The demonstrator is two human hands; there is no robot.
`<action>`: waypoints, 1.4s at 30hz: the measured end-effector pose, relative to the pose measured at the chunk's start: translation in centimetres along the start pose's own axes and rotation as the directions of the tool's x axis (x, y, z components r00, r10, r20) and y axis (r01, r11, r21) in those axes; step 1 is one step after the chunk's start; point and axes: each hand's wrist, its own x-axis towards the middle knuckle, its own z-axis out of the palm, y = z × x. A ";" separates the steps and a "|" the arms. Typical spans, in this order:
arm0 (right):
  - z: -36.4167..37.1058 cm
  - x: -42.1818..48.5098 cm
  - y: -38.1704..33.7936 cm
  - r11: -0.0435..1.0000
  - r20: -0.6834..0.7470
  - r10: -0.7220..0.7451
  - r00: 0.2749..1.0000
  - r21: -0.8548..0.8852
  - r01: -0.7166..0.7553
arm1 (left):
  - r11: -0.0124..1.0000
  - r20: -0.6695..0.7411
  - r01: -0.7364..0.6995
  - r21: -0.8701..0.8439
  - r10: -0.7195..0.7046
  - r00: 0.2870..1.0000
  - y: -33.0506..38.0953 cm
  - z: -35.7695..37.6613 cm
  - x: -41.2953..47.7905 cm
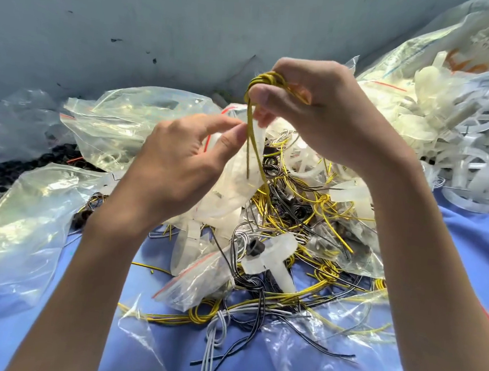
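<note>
Gripping the yellow wire coil [267, 80] with curled right hand [325, 115] fingers above the worktop [473, 232]; pinching its tail [248, 156], hanging straight down, with left hand [177, 162] thumb and forefinger just below the coil.

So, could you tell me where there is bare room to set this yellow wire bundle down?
Bare blue cloth shows right of the right forearm, below the white plastic rings, and at bottom left, beside the big clear bag. The middle is crowded with the wire tangle.
</note>
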 end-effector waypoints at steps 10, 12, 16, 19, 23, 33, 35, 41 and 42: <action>0.6 0.0 -0.3 0.992 0.030 0.036 0.999 0.116 -0.039 | 0.975 0.107 0.033 -0.219 -0.010 0.994 -0.5 -1.2 0.1; 0.8 0.0 -0.5 0.996 0.020 0.017 1.000 0.084 -0.018 | 0.986 0.114 0.016 -0.164 0.003 0.993 -0.1 -0.7 0.0; 1.1 0.0 -1.0 1.000 0.002 -0.003 1.000 0.022 0.003 | 0.994 0.048 0.008 -0.105 -0.003 0.999 0.2 0.3 0.0; 1.0 0.0 -1.1 1.000 0.022 0.005 1.000 0.019 -0.005 | 0.993 -0.015 0.029 -0.111 -0.031 0.999 -0.1 0.3 0.1; 0.6 0.0 -0.9 0.987 0.108 0.061 0.992 0.143 -0.076 | 0.979 -0.135 0.102 -0.176 -0.127 0.983 -1.0 0.1 0.5; 1.8 0.1 -0.4 0.981 0.282 0.148 0.948 0.076 -0.176 | 0.969 -0.032 0.190 -0.160 -0.197 0.980 -0.7 0.2 0.4; 1.9 0.0 -0.3 0.979 0.308 0.160 0.938 0.070 -0.190 | 0.976 -0.009 0.191 -0.104 -0.193 0.981 -0.6 0.3 0.3; 2.3 0.1 -0.5 0.978 0.362 0.163 0.918 0.062 -0.198 | 0.990 -0.084 0.138 0.028 -0.135 0.987 -1.4 0.3 0.4; 2.4 0.0 -0.5 0.977 0.370 0.162 0.915 0.066 -0.200 | 0.990 -0.106 0.139 0.022 -0.136 0.985 -1.6 0.2 0.4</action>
